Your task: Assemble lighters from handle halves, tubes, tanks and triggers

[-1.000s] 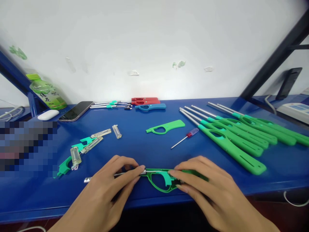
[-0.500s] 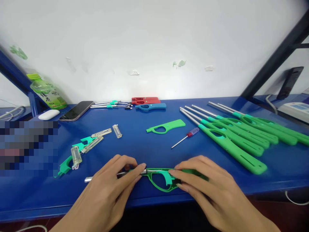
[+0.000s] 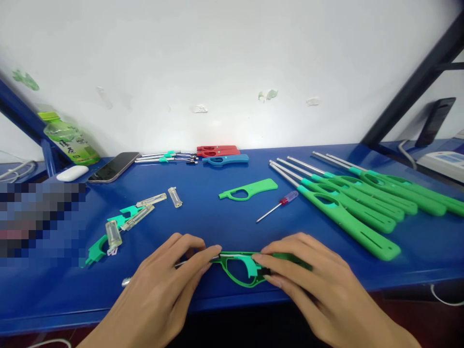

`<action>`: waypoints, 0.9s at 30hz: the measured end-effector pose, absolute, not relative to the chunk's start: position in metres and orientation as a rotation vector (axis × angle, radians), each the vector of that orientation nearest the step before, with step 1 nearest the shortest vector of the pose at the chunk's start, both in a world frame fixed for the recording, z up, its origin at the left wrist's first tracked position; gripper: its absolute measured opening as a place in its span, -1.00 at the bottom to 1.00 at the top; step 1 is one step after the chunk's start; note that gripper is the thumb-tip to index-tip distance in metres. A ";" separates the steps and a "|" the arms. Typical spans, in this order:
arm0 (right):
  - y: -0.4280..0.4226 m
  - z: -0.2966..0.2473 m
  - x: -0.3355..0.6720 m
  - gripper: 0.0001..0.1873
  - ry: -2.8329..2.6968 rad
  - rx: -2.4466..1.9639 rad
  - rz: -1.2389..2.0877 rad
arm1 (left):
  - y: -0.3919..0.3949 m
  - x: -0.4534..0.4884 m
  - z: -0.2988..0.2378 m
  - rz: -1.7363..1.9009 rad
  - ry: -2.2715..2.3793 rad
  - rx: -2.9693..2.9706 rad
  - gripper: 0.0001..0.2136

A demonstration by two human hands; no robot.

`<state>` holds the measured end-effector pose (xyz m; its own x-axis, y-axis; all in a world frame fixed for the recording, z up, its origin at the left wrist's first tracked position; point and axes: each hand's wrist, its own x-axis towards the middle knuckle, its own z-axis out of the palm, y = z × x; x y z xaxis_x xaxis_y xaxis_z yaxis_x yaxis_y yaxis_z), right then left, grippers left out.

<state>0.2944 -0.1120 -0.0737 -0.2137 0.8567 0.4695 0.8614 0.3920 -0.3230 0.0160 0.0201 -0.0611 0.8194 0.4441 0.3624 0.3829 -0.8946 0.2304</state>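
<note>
In the head view, a green half-shell of a lighter handle (image 3: 237, 280) lies across the front of the blue table, its open inside showing. A teal trigger (image 3: 250, 266) sits within its loop. Thumb and fingers of my right hand (image 3: 311, 280) pinch the shell just behind the trigger, over a dark part largely covered by the fingertips. My left hand (image 3: 170, 275) is closed on the lighter's metal tube (image 3: 126, 282) where it meets the shell's narrow end. The tube's tip juts out left of that hand; its middle is mostly hidden.
Green lighters (image 3: 348, 220) lie fanned at right. Beyond my hands are a loose green half-shell (image 3: 266, 185) and a screwdriver (image 3: 277, 207). Clear fuel tanks (image 3: 114, 234) and teal triggers (image 3: 97, 250) lie left, near a phone (image 3: 114, 166) and bottle (image 3: 70, 140). Red and blue shells (image 3: 228, 159) sit by the wall.
The tube's free tip has shifted slightly left and down, so the tube tilts more. My left fingertips have edged a little right; my right hand stays nearly still.
</note>
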 end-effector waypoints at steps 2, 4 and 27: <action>-0.112 -0.074 0.294 -0.67 -2.064 -1.467 -0.007 | 0.020 0.015 -0.062 0.582 0.668 2.864 -0.51; -0.112 -0.074 0.294 -0.67 -2.058 -1.469 -0.003 | 0.021 0.015 -0.063 0.532 0.694 2.874 -0.49; -0.111 -0.073 0.295 -0.68 -2.041 -1.477 -0.006 | 0.017 0.017 -0.059 0.659 0.806 2.771 -0.68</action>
